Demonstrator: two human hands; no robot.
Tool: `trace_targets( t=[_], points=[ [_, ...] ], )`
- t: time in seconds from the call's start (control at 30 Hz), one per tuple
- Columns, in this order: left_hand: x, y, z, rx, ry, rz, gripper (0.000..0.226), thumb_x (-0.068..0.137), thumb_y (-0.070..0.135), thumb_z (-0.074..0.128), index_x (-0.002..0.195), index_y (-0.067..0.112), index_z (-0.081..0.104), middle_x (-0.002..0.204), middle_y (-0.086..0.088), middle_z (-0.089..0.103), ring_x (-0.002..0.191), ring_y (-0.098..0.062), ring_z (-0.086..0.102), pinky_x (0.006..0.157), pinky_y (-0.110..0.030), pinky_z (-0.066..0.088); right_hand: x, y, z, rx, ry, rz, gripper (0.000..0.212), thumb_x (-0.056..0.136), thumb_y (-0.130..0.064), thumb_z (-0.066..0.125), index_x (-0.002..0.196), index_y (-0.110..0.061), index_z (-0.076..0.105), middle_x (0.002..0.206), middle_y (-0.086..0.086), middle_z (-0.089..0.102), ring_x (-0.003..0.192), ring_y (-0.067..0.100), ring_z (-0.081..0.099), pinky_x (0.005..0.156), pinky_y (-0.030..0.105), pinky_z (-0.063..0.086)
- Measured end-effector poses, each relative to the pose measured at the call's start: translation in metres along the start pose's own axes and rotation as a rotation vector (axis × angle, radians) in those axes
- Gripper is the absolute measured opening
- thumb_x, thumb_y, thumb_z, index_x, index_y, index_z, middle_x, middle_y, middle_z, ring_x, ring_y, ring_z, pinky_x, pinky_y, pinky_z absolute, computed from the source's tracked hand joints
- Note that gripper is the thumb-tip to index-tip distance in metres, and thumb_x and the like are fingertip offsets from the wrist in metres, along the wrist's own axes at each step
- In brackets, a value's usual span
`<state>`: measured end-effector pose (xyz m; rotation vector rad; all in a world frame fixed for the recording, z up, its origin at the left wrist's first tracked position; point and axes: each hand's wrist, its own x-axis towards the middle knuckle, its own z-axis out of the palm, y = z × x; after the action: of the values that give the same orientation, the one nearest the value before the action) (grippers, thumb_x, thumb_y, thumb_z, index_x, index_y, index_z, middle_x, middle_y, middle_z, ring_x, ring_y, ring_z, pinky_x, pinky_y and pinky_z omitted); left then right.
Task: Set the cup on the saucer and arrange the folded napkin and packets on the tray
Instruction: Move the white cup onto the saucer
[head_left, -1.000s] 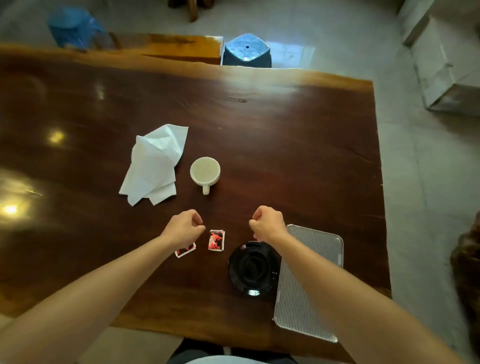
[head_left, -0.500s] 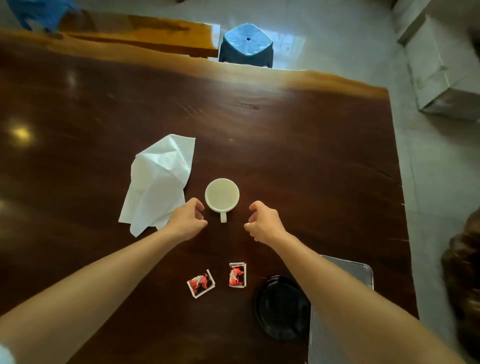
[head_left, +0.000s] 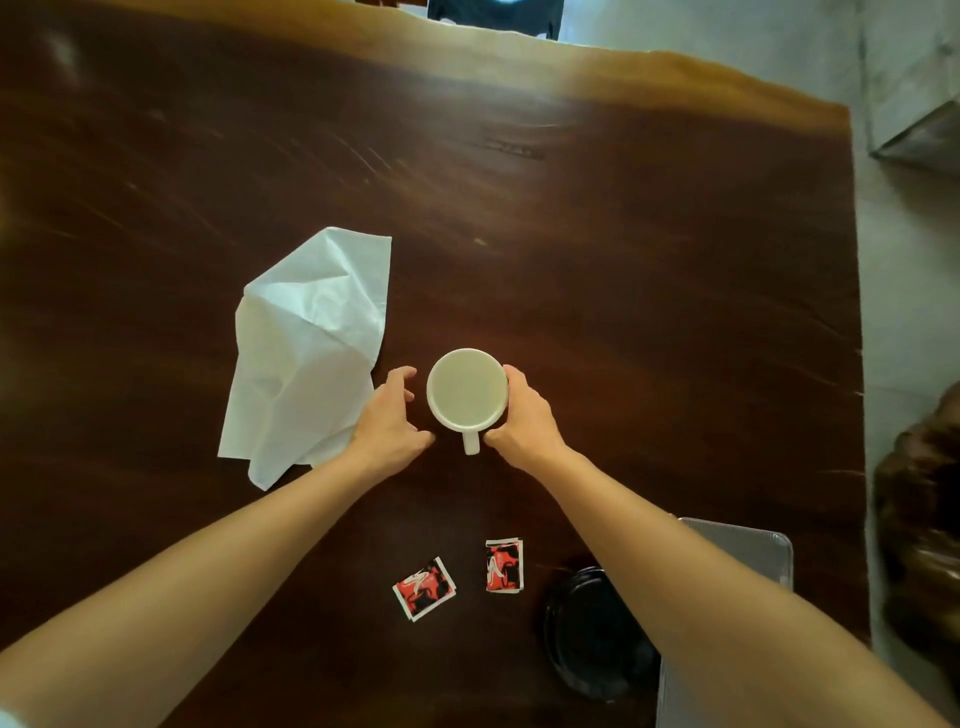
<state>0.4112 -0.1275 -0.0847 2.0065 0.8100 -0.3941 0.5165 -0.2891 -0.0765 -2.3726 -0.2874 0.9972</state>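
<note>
right hand (head_left: 524, 421) grips cup (head_left: 466, 389) on its right wall, fingers curled round it, thumb beside the handle. Handle points back toward the person. Cup upright on table (head_left: 623, 234). left hand (head_left: 387, 426) just left of the grip, fingers curved toward the cup; looks like a small gap, can't be sure. napkin (head_left: 306, 353) further left, rumpled, its near edge under the left hand. left packet (head_left: 424, 588) and right packet (head_left: 504, 565) lie nearer the person than the grip, apart from each other. saucer (head_left: 592, 634) near-right of the grip, partly hidden by the right forearm; tray (head_left: 743, 545) just beside it.
</note>
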Motion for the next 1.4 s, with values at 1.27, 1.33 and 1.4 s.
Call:
trace_targets(
  t=[1.27,1.33,1.4],
  points=[
    [-0.175,0.098,0.069,-0.017,-0.037,0.454,0.097,0.065,0.027,0.094,0.142,0.03,0.036,0.126,0.008,0.056,0.113,-0.011,0.056,0.094,-0.031,0.049,-0.194,0.078,-0.059,0.21,0.16,-0.278,0.092,0.07,-0.033,0.088,0.137,-0.031,0.026,0.123,0.0,0.052,0.104,0.012,0.057,0.072,0.016,0.045],
    [-0.19,0.103,0.083,-0.014,-0.031,0.46,0.096,0.065,0.024,0.094,0.142,0.031,0.036,0.124,0.008,0.056,0.113,-0.011,0.056,0.092,-0.029,0.048,-0.21,0.093,-0.063,0.208,0.172,-0.28,0.09,0.07,-0.032,0.088,0.136,-0.033,0.026,0.121,0.0,0.052,0.102,0.012,0.056,0.069,0.014,0.042],
    [-0.204,0.105,0.099,-0.008,-0.03,0.464,0.096,0.066,0.023,0.094,0.142,0.03,0.036,0.122,0.009,0.056,0.112,-0.011,0.056,0.09,-0.027,0.047,-0.224,0.11,-0.064,0.196,0.182,-0.27,0.092,0.069,-0.03,0.088,0.136,-0.032,0.025,0.121,0.0,0.051,0.103,0.012,0.055,0.07,0.017,0.044]
  ],
)
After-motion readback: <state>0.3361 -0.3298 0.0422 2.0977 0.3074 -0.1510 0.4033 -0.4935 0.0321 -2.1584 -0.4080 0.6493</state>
